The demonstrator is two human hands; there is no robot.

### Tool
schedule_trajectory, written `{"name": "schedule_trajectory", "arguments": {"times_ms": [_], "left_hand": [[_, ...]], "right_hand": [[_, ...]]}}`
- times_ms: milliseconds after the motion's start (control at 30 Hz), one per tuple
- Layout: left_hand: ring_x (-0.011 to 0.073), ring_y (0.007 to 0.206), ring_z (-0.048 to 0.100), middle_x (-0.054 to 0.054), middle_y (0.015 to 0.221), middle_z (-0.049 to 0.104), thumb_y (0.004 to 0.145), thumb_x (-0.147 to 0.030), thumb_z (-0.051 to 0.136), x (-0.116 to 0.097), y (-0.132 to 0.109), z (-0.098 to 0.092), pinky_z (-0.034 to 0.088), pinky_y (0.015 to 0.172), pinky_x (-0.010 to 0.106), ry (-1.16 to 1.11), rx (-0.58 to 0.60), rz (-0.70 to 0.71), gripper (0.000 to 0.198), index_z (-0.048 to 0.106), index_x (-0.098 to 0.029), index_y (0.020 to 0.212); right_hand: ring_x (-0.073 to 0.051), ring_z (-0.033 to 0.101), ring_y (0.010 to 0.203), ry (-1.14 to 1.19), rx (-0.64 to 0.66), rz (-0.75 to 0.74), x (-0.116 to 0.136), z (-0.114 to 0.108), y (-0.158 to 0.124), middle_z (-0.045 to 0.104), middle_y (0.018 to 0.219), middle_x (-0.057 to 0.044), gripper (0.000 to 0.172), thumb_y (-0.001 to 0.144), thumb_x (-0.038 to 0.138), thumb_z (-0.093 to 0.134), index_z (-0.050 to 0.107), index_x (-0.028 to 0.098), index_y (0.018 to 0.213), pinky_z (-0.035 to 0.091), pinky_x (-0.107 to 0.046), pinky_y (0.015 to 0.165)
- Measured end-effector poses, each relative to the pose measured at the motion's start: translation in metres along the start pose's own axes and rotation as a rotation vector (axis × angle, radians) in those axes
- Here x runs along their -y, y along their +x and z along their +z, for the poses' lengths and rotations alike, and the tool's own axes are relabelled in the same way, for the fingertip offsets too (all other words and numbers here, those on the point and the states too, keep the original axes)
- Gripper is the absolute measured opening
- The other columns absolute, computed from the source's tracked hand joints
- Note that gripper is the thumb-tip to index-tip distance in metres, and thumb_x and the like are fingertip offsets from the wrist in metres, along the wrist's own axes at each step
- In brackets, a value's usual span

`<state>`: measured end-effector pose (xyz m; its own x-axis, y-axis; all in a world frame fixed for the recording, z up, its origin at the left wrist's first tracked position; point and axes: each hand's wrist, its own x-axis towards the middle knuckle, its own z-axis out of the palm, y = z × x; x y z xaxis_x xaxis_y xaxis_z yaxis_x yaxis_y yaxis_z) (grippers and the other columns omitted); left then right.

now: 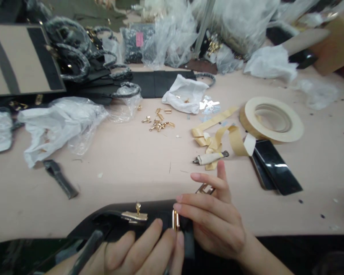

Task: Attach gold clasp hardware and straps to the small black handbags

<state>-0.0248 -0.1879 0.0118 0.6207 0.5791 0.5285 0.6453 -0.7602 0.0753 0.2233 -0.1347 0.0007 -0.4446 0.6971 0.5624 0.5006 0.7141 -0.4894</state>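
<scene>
A black leather bag piece (pixel 111 221) with a gold clasp (pixel 134 215) lies at the near table edge. My left hand (pixel 143 252) rests on it with fingers closed together, pressing the leather beside a gold loop (pixel 176 220). My right hand (pixel 215 217) is at the piece's right end, its fingers spread; the middle fingers touch the loop. A gold buckle (pixel 205 188) peeks out behind its index finger.
On the pink table (pixel 132 164) lie loose gold fittings (pixel 158 123), a tape roll (pixel 272 120) with peeled strips (pixel 218 139), a small wrapped tool (pixel 210 158), two black phones (pixel 275 168), a dark strap (pixel 60 178) and plastic bags (pixel 60 124). Black bag parts are piled behind.
</scene>
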Motion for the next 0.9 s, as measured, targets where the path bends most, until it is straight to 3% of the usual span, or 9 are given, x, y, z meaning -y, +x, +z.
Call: {"name": "schedule_trajectory", "arguments": {"times_ms": [100, 167, 233, 300, 367, 467, 567, 733, 900], "left_hand": [[0.0181, 0.111, 0.070, 0.001, 0.117, 0.077, 0.099, -0.012, 0.055, 0.021, 0.034, 0.003, 0.048, 0.095, 0.035, -0.029, -0.076, 0.000, 0.030, 0.076, -0.026, 0.113], [0.0203, 0.094, 0.072, 0.004, 0.102, 0.078, 0.096, -0.010, 0.055, 0.041, 0.059, 0.007, 0.051, 0.087, 0.037, -0.155, -0.014, -0.112, 0.028, 0.074, -0.023, 0.112], [0.0207, 0.079, 0.070, 0.003, 0.087, 0.076, 0.093, -0.013, 0.059, 0.064, 0.083, 0.016, 0.052, 0.077, 0.035, -0.284, 0.104, -0.300, 0.023, 0.074, -0.024, 0.105], [0.0203, 0.080, 0.072, 0.000, 0.089, 0.079, 0.088, -0.017, 0.064, 0.089, 0.104, 0.032, 0.052, 0.074, 0.032, -0.523, 0.340, -0.475, 0.017, 0.076, -0.025, 0.099], [0.0205, 0.081, 0.071, 0.000, 0.086, 0.078, 0.081, -0.019, 0.070, 0.112, 0.117, 0.053, 0.050, 0.073, 0.030, -0.681, 0.499, -0.573, 0.010, 0.076, -0.022, 0.088], [0.0202, 0.075, 0.068, 0.000, 0.077, 0.074, 0.073, -0.019, 0.071, 0.135, 0.122, 0.083, 0.046, 0.068, 0.029, -0.783, 0.606, -0.636, 0.012, 0.075, -0.020, 0.084], [0.0191, 0.071, 0.065, -0.001, 0.074, 0.072, 0.071, -0.023, 0.072, 0.143, 0.117, 0.100, 0.045, 0.066, 0.029, -0.881, 0.640, -0.661, 0.013, 0.074, -0.020, 0.083], [0.0195, 0.072, 0.064, -0.001, 0.072, 0.070, 0.068, -0.024, 0.073, 0.143, 0.113, 0.105, 0.044, 0.065, 0.029, -0.828, 0.647, -0.660, 0.014, 0.076, -0.022, 0.082], [0.0202, 0.073, 0.064, -0.001, 0.073, 0.071, 0.066, -0.024, 0.075, 0.146, 0.114, 0.110, 0.046, 0.066, 0.029, -0.836, 0.670, -0.670, 0.015, 0.075, -0.023, 0.081]], "right_hand": [[-0.031, 0.065, 0.132, 0.068, 0.036, 0.110, -0.003, 0.004, 0.012, 0.081, 0.103, 0.001, 0.047, 0.083, 0.008, 0.062, 0.069, 0.033, 0.122, 0.006, -0.071, 0.133], [-0.028, 0.070, 0.122, 0.106, 0.046, 0.210, -0.009, 0.010, 0.023, 0.080, 0.105, 0.000, 0.036, 0.088, 0.013, 0.067, 0.068, 0.032, 0.119, 0.012, -0.068, 0.132], [-0.025, 0.074, 0.110, 0.135, 0.046, 0.323, -0.018, 0.019, 0.033, 0.079, 0.108, -0.003, 0.027, 0.092, 0.022, 0.072, 0.068, 0.028, 0.117, 0.033, -0.060, 0.126], [-0.023, 0.074, 0.098, 0.162, 0.088, 0.463, -0.027, 0.027, 0.041, 0.079, 0.106, -0.005, 0.020, 0.094, 0.027, 0.074, 0.070, 0.024, 0.114, 0.053, -0.046, 0.103], [-0.024, 0.073, 0.093, 0.145, 0.162, 0.581, -0.037, 0.034, 0.048, 0.079, 0.102, -0.006, 0.015, 0.094, 0.026, 0.073, 0.072, 0.022, 0.108, 0.055, -0.037, 0.084], [-0.025, 0.071, 0.092, 0.025, 0.266, 0.664, -0.046, 0.039, 0.055, 0.077, 0.098, -0.007, 0.010, 0.092, 0.022, 0.074, 0.076, 0.020, 0.102, 0.051, -0.036, 0.080], [-0.025, 0.069, 0.090, -0.071, 0.324, 0.675, -0.050, 0.040, 0.062, 0.075, 0.094, -0.008, 0.007, 0.091, 0.026, 0.077, 0.079, 0.020, 0.095, 0.048, -0.036, 0.080], [-0.021, 0.063, 0.076, -0.105, 0.377, 0.672, -0.055, 0.041, 0.072, 0.068, 0.078, -0.004, 0.013, 0.088, 0.029, 0.081, 0.077, 0.021, 0.077, 0.041, -0.034, 0.073], [-0.019, 0.059, 0.073, -0.123, 0.355, 0.663, -0.058, 0.047, 0.071, 0.065, 0.075, -0.002, 0.022, 0.087, 0.029, 0.082, 0.072, 0.020, 0.070, 0.040, -0.035, 0.077]]}}
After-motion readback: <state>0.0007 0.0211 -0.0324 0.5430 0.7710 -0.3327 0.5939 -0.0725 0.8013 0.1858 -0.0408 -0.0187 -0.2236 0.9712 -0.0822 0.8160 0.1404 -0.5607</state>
